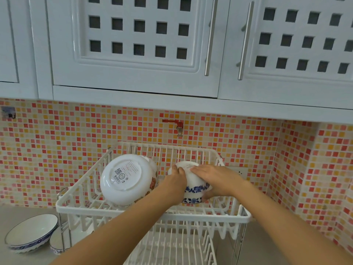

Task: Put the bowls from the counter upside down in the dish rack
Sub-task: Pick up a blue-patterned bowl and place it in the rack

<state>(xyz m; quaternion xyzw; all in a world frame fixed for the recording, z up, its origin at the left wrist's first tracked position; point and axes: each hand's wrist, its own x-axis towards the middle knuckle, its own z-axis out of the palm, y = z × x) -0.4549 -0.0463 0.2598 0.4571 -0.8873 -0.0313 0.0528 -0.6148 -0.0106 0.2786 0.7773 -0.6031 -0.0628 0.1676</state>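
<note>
The grey surface (23, 211) runs along the foot of the tiled wall. A white two-tier dish rack (152, 217) stands on it. Left of the rack, a wide bowl (31, 233) with a blue-patterned rim rests right way up, and a smaller bowl (56, 243) sits just beside it, next to the rack's leg.

Place: a home kitchen
Evidence: white dish rack (152, 216) on a grey counter (23, 257) — bowls inside it
Behind the rack: mosaic-tiled wall (57, 150)
Above the rack: white lattice-door cabinets (137, 44)
</note>
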